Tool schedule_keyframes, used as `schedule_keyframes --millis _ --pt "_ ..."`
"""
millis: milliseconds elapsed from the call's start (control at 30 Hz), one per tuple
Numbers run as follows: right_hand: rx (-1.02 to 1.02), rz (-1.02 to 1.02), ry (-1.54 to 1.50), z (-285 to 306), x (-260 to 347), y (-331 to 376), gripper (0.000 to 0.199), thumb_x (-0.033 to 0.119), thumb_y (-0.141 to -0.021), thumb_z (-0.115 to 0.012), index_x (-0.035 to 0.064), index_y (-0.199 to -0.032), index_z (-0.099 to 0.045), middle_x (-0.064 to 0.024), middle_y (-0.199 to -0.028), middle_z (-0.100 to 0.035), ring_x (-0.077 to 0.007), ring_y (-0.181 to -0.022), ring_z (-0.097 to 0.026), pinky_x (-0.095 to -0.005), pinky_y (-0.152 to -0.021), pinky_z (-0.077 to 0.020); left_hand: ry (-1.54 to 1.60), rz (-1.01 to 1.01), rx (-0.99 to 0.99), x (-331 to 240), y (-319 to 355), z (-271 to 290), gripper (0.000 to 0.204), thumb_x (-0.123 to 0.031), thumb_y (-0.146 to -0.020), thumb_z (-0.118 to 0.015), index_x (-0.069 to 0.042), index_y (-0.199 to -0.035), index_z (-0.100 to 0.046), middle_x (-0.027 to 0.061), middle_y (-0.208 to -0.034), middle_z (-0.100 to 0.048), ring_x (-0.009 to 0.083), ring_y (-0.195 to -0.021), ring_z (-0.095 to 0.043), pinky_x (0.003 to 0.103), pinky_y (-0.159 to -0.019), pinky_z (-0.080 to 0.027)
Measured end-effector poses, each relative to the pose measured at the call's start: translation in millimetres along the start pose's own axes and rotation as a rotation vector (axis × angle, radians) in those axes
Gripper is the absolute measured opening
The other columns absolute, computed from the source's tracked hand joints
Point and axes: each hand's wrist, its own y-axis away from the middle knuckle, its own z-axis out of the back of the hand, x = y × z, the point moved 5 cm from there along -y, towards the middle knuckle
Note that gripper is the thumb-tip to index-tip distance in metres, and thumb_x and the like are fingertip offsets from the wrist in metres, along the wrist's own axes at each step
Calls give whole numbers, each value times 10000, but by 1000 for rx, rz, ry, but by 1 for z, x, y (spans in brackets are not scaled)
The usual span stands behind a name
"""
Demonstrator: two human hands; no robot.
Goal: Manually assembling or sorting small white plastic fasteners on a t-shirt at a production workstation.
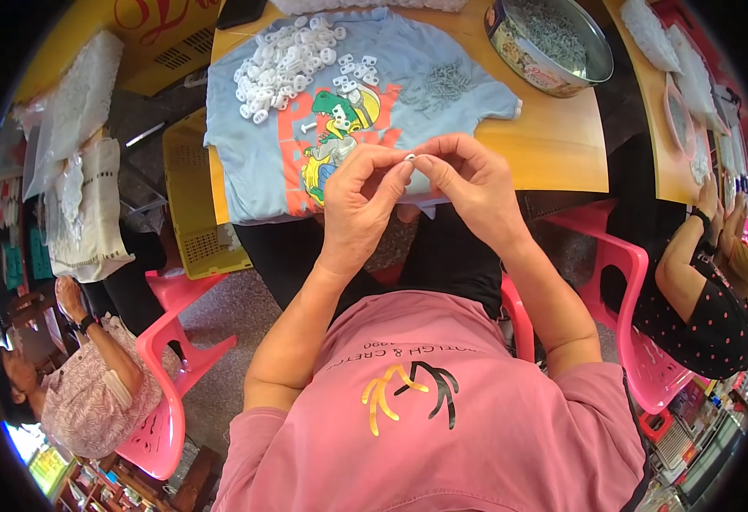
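Together, left hand (358,198) and right hand (468,183) pinch one small white piece (410,157) between closed fingers.

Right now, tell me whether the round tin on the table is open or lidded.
Open. The round tin has no lid on it, and small grey parts show heaped inside.

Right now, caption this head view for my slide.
Both hands, left hand and right hand, pinch a small white part above a blue shirt heaped with white pieces.

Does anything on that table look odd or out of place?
A light blue T-shirt with a cartoon dinosaur lies spread flat like a mat, with white plastic pieces heaped on it. Nothing looks spilled or broken.
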Motion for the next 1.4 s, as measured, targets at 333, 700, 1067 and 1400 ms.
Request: schedule_keyframes --millis 333,700,1067,1400 --pt "-194 544 973 24 16 -43 72 129 -844 -710 80 -898 -707 -54 -867 -662 -193 -670 -628 -302 -615 -491 65 76 -46 8 -4 4 116 -87 -935 -655 6 -1002 -640 16 -911 -602 76 -778 -610 220 -701 -510" --pt "-139 535 1244 15 18 -52 125 182 -828 -697 73 -883 -669 -77 -859 -666 -268 -702 -651 -374 -646 -507 331 168 -78 14 -7 14 159 -137 -944 -655 -6 -1033 -645 44 -948 -673 102 -804 -644 248 -748 -539" --pt "144 268 555 -8 24 -45 117 81 -880 -649 -18 -941 -630 1 -795 -641 -33 -696 -549 -214 -620 -467 484 205 -82 16 -13 13 182 -138 -955 -637 9 -1062 -629 106 -1045 -689 153 -943 -677 268 -808 -551" --pt "133 172 294 -13 8 -52 202 123 -903 -666 -1 -1059 -630 -5 -883 -649 -52 -744 -581 -213 -642 -470 529 176 -109 19 -12 17 182 -120 -943 -649 4 -1077 -649 90 -1006 -697 140 -897 -674 266 -805 -548"
